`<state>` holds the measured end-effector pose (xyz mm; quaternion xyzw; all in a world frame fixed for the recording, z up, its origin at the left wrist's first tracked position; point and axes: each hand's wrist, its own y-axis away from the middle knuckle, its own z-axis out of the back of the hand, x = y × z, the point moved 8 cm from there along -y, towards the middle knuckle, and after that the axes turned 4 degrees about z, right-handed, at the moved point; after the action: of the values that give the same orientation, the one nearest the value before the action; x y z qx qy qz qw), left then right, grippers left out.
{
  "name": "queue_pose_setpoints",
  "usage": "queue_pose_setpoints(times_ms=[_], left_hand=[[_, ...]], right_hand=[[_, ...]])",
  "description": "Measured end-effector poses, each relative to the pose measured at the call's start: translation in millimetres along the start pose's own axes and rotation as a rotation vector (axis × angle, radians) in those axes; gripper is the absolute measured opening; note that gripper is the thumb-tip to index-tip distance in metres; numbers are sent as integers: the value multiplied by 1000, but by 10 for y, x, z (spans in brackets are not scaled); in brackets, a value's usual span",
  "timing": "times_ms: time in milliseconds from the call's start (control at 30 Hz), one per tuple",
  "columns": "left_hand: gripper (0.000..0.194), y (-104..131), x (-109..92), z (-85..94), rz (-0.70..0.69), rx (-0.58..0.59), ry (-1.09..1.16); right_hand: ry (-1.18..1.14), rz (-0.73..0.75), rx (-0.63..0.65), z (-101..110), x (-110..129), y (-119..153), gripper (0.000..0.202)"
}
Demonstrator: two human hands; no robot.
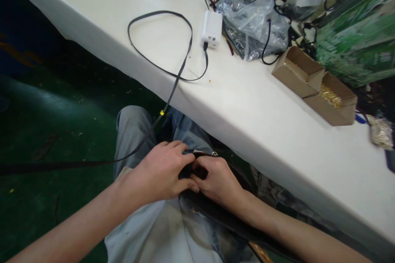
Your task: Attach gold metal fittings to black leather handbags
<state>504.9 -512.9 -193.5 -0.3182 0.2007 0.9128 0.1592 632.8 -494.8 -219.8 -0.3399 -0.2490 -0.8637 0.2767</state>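
Note:
Over my lap, my left hand and my right hand meet, both with fingers curled. Between them is a dark, flexible piece that looks like black leather or fabric, running under my right forearm. My left thumb and fingers pinch its near part, and the right fingers press into it from the other side. A small shiny metal ring shows at its far edge, just past my right knuckles. Whatever lies between the fingertips is hidden.
On the white table lies a white power bank with a black cable looping off the edge across my left side. Clear plastic bags and cardboard boxes, one with small gold pieces, stand further right.

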Motion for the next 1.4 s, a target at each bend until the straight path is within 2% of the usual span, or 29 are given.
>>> queue_pose_setpoints(times_ms=[67, 167, 333, 500, 633, 733, 833, 933, 1033, 1100, 1267, 1400], left_hand=[[36, -30, -55, -37, 25, 38, -89], [25, -36, -106, -95, 53, 95, -74], [24, -42, -90, -107, 141, 129, -69], [19, -60, -128, -200, 155, 190, -150], [20, -82, -88, -250, 239, 188, -143], [20, -83, -48, -275, 293, 188, -139], [25, -56, -26, -327, 305, 198, -132], [30, 1, -36, -418, 272, 199, -85], [34, 102, -39, -522, 263, 151, -103], [38, 192, -27, -588, 272, 88, -170], [33, 399, 48, -633, 288, -158, -215], [30, 422, 140, -623, 296, -213, -106]], right_hand=[[13, -10, -8, 30, -26, 44, 18], [98, 66, 13, 13, -22, 108, 19], [208, 178, 46, -47, -24, 133, 17], [248, 180, 73, -66, -18, 57, 22], [271, 114, 156, -126, -3, 12, 21], [219, 40, 189, -131, 19, 9, 31], [66, -8, 218, -77, 63, -4, 40], [-160, -66, 329, -32, 68, -49, 37], [-380, -89, 539, -90, 60, -72, 19], [-470, -98, 614, -143, 19, -79, 24], [-551, -252, 568, -327, -210, -53, 21], [-669, -240, 480, -394, -179, -40, 13]])
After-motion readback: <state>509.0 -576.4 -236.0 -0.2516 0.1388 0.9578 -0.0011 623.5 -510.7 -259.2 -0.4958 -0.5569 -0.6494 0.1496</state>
